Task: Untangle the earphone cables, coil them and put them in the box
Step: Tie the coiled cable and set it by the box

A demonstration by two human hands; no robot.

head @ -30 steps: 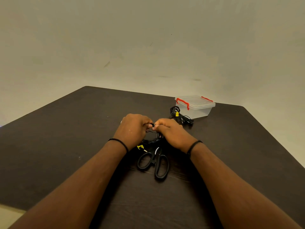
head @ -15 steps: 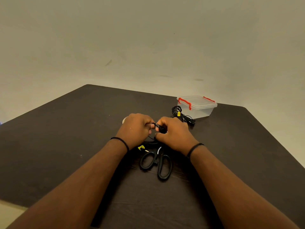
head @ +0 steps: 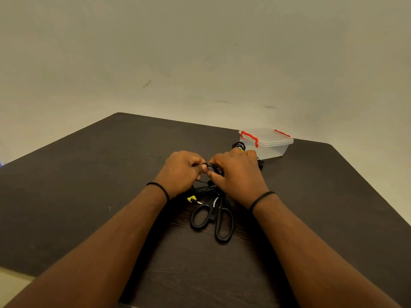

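Note:
My left hand (head: 181, 172) and my right hand (head: 239, 174) meet at the table's middle, both pinching a black earphone cable (head: 212, 168) between their fingertips. More of that cable hangs in loops under my hands, ending in a jack plug with a yellow tag (head: 193, 199). A second black earphone bundle (head: 239, 145) lies beyond my right hand, partly hidden by it. The clear plastic box (head: 266, 142) with red clips stands closed at the far right.
Black scissors (head: 213, 218) lie on the dark table (head: 66, 185) just in front of my hands. A pale wall rises behind the table's far edge. The table's right edge runs diagonally near the box.
Both hands have shifted slightly forward and to the right while working the cable. My right hand now covers more of the far earphone bundle.

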